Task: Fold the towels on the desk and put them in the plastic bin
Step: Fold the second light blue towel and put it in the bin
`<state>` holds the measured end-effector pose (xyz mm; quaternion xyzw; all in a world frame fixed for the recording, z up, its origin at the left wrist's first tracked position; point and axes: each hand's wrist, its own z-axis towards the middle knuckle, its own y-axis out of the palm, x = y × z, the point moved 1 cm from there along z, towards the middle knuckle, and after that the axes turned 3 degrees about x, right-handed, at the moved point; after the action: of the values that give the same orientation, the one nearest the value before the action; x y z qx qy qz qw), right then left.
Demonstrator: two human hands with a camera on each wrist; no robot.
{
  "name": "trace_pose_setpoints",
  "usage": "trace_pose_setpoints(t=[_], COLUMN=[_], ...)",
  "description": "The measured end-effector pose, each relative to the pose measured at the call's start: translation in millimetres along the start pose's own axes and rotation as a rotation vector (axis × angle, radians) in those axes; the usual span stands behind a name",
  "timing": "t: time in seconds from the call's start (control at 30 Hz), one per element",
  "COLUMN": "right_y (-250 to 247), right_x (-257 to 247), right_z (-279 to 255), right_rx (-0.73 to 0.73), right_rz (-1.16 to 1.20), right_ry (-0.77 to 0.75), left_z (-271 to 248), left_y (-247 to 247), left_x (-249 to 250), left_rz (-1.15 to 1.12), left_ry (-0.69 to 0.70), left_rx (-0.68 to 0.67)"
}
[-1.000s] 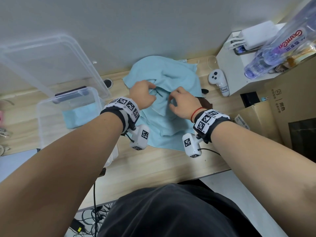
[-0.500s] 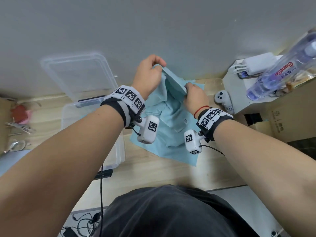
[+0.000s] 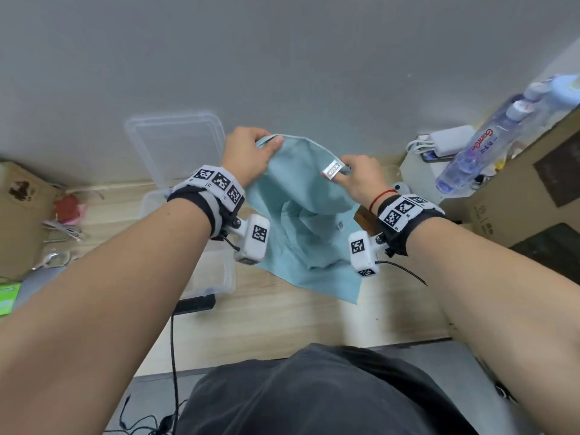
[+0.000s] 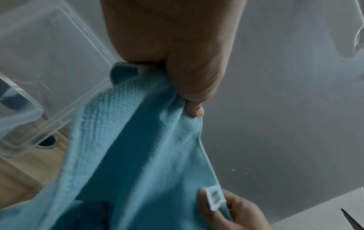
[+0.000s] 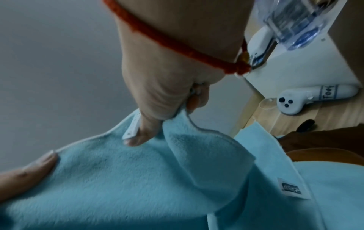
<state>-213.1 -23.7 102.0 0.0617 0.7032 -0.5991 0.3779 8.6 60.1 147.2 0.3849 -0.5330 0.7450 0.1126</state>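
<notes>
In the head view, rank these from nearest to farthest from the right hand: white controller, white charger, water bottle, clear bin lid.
From the right hand:
1. White controller, just right of it on the desk, mostly hidden.
2. White charger, farther right on the white box.
3. Clear bin lid, far left against the wall, and water bottle, far right: too close to call.

The head view looks steeply down and forward from above the surface (image 3: 276,315), taking in both forearms and the far wall. The left wrist view sits close under the left hand (image 4: 177,51), facing the wall and right. The right wrist view sits close under the right hand (image 5: 167,87), facing left. All three share the towel (image 3: 301,196) edge between both hands.
</notes>
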Motion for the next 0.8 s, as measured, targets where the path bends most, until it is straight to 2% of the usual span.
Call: trace_pose_setpoints(t=[0.17,0.37,0.43,0.57,0.67,0.73,0.8], right_y=[1.0,10.3,6.5,-5.2,-12.2,-18.9,-27.9], right_x=[-5.7,4.0,-0.5,-12.9,-7.8,-2.6,-0.5], right_z=[-51.3,-120.6,-137.8,-162.7,-170.1,-167.9,-160.6], right_rx=[-0.025,-0.294,-0.311,-0.244,-0.226,-0.122,0.046], right_rz=[0.094,0.134,0.111,0.188,0.149,0.094,-0.011], right_ry=[0.025,0.087,0.076,0.127,0.112,0.075,0.064], left_z=[-41.0,-101.2,-117.0,-136.9,-142.8,-145.8,-145.3], left_y=[-17.1,-20.5,-20.6,-23.7,-26.2,-30.3,-34.6], left_x=[-8.9,-44.7,-50.2,-44.9,-39.2,-33.8,-30.3], left_rz=[0.103,0.182,0.161,0.124,0.103,0.130,0.182], left_ry=[0.014,0.014,0.019,-0.002,-0.001,0.029,0.051], left_rx=[-0.098,-0.209,-0.230,-0.241,-0.256,-0.262,-0.246])
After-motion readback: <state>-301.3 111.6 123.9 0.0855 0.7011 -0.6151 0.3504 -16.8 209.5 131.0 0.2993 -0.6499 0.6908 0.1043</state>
